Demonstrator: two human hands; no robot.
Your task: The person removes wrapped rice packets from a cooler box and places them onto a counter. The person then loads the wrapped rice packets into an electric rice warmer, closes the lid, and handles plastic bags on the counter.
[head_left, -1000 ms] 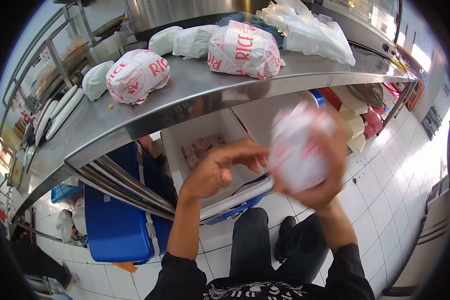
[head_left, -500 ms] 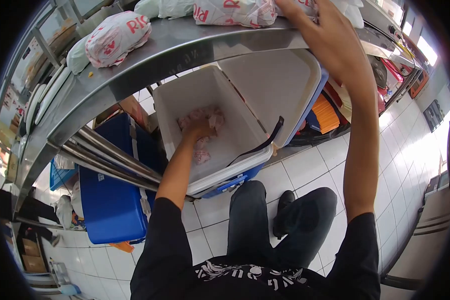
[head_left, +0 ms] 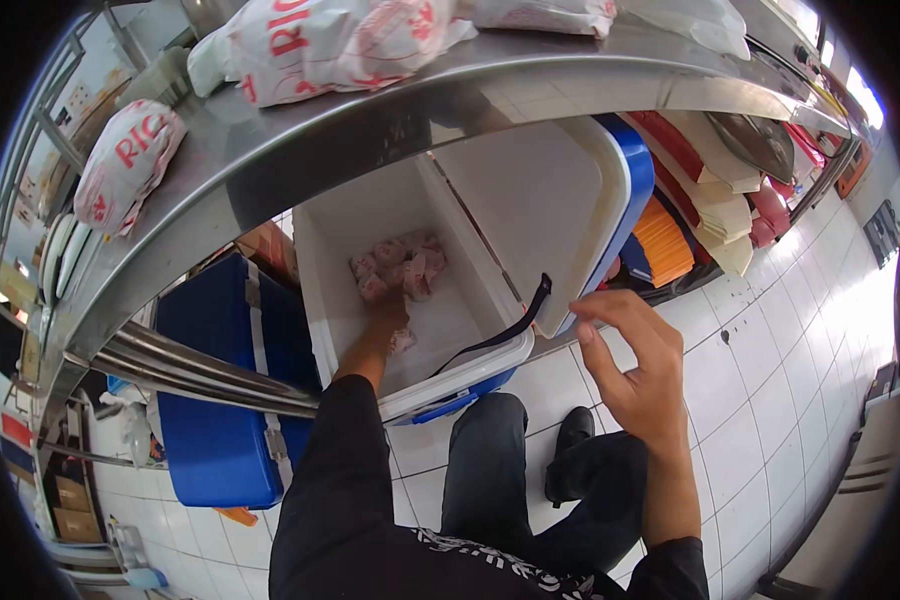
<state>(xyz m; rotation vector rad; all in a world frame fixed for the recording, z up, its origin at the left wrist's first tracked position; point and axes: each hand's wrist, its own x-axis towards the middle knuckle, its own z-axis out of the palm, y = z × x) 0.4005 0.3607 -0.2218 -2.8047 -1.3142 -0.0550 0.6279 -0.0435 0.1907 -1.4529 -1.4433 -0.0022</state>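
Note:
An open cooler box [head_left: 505,362] with a white inside stands on the floor below a steel table. Small white-and-pink wrapped packets [head_left: 425,262] lie clustered on its bottom. My left hand [head_left: 390,308] reaches down among them; its fingers are shadowed and partly hidden, so I cannot tell whether they grip a packet. My right hand [head_left: 638,368] hovers beside the raised cooler lid [head_left: 560,190], fingers curved and thumb apart, with nothing visible in it. A black strap [head_left: 505,338] hangs across the cooler's near side.
White bags with red print [head_left: 310,45] rest on the steel table [head_left: 450,85], above the cooler. To the left, a closed blue cooler [head_left: 215,450] stands behind metal bars [head_left: 210,375]. An orange item [head_left: 660,240] and stacked cream-coloured pieces [head_left: 720,205] lie right of the lid.
My right hand has come down from the bags on the table to beside the lid. My left hand stays in the cooler, slightly nearer me. The view has moved closer to the table.

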